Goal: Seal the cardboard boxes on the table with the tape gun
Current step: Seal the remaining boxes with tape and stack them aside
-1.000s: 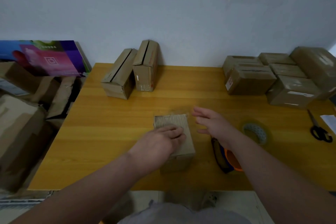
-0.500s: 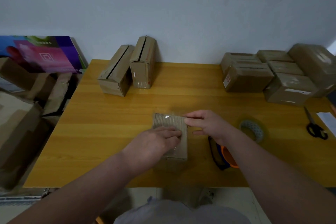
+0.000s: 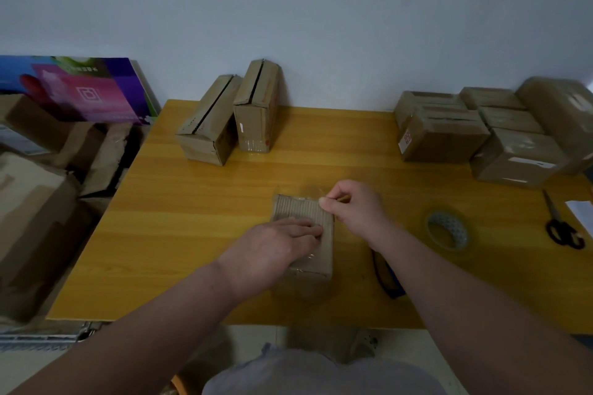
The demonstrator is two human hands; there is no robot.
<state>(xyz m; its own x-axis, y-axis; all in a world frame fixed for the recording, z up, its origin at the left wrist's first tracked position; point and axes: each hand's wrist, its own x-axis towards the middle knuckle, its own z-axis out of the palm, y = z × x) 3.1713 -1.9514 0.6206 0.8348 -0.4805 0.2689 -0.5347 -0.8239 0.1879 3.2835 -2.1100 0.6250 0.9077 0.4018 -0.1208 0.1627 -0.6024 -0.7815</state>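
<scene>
The left hand (image 3: 272,253) was laid flat, palm down, fingers straight, pressed on the box (image 3: 303,212) at the table's (image 3: 192,218) near middle. The right hand (image 3: 356,212) was curled, thumb and forefinger pinched on clear tape (image 3: 308,193) at the box's far right corner. The tape gun (image 3: 386,279) was half hidden under the right forearm.

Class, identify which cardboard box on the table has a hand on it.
The small box at the front centre: the left hand presses on its top; others stand untouched.

No legible text; poster (image 3: 86,90) and box label (image 3: 407,138) seem too blurred.
</scene>
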